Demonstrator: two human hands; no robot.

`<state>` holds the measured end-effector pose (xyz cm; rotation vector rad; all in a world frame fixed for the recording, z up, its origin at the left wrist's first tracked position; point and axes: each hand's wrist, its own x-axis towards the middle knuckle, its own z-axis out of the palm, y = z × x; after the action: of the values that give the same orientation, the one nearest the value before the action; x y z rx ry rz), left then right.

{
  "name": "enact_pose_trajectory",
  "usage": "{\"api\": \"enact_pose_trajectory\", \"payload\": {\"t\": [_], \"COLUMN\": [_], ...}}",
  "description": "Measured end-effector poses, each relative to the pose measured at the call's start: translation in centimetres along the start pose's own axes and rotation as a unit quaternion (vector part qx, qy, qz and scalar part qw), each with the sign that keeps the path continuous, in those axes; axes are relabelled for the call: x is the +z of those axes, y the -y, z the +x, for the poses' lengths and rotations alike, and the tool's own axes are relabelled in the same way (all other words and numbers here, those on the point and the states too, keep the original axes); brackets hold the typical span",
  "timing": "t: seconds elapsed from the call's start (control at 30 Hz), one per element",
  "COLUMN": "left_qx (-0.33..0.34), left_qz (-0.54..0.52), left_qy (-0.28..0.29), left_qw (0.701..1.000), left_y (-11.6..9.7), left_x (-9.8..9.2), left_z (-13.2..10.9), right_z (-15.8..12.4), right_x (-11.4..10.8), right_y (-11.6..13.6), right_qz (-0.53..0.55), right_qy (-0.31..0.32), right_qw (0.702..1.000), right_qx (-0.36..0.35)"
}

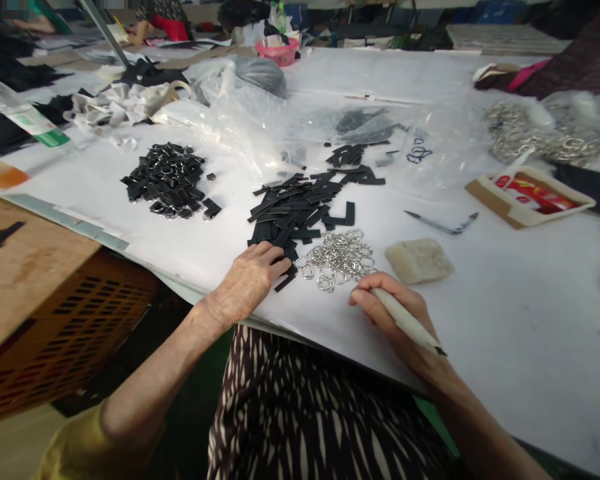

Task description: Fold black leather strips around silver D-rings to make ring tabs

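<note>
My left hand rests palm down on the white table, its fingertips touching black strips at the near edge of a pile of black strips. My right hand is closed round a white pen-like tool whose dark tip points back towards my wrist. Its fingers sit just beside a small heap of silver metal D-rings. A beige block lies to the right of the rings.
A heap of finished black loops with rings lies at the left. Clear plastic bags, a bag of metal rings, a small box with red contents, tweezers and an orange crate surround the work spot.
</note>
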<state>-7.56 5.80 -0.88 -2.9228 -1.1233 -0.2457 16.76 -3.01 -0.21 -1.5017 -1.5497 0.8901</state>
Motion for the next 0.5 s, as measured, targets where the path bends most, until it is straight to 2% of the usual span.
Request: {"api": "enact_pose_trajectory", "payload": {"t": [0.13, 0.23, 0.3, 0.4, 0.5], "left_qx": [-0.044, -0.066, -0.076, -0.092, -0.116], "left_qz": [-0.016, -0.051, -0.063, -0.07, -0.1], "left_qy": [0.062, 0.086, 0.079, 0.048, -0.01], "left_qw": [0.997, 0.993, 0.992, 0.992, 0.988], "left_y": [0.3, 0.6, 0.6, 0.4, -0.1], "left_x": [-1.1, -1.3, -1.2, -1.1, -1.3], "left_z": [1.0, 1.4, 1.6, 1.4, 1.0], "right_z": [0.2, 0.4, 0.5, 0.8, 1.3], "right_x": [-0.1, 0.2, 0.6, 1.6, 2.9], "right_y": [0.1, 0.3, 0.6, 0.7, 0.5], "right_qz": [-0.04, -0.078, -0.103, -0.179, -0.304], "right_qy": [-0.023, 0.007, 0.032, 0.049, 0.047], "right_qw": [0.999, 0.997, 0.993, 0.972, 0.916], "right_qx": [-0.013, -0.023, -0.037, -0.143, -0.256]}}
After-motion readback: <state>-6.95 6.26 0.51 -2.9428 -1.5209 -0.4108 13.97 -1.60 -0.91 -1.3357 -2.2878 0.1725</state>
